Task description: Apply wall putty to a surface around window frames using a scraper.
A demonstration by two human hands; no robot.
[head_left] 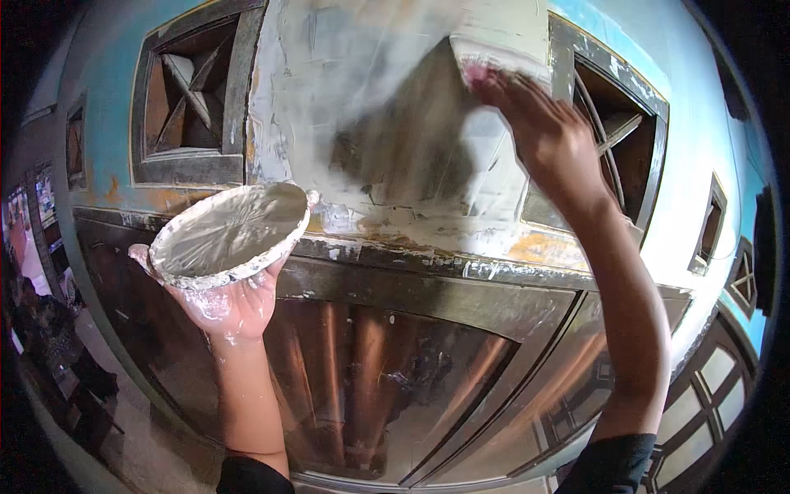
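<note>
Right hand presses a blade to the wall – left hand carries the putty pan.

The right hand (pixel 547 136) has its fingers closed on the top of a wide putty blade (pixel 498 58), whose long edge runs left to right, flat against the wet grey patch (pixel 387 148) on the wall strip between two window vents. The patch lies just left of and below the fingers, so the right hand is the nearer by far. The left hand (pixel 230 300), smeared white, cups from beneath a round pan (pixel 234 235) – tilted toward the wall, its far rim near the ledge (pixel 428 263), holding a thin smooth layer of pale putty.
</note>
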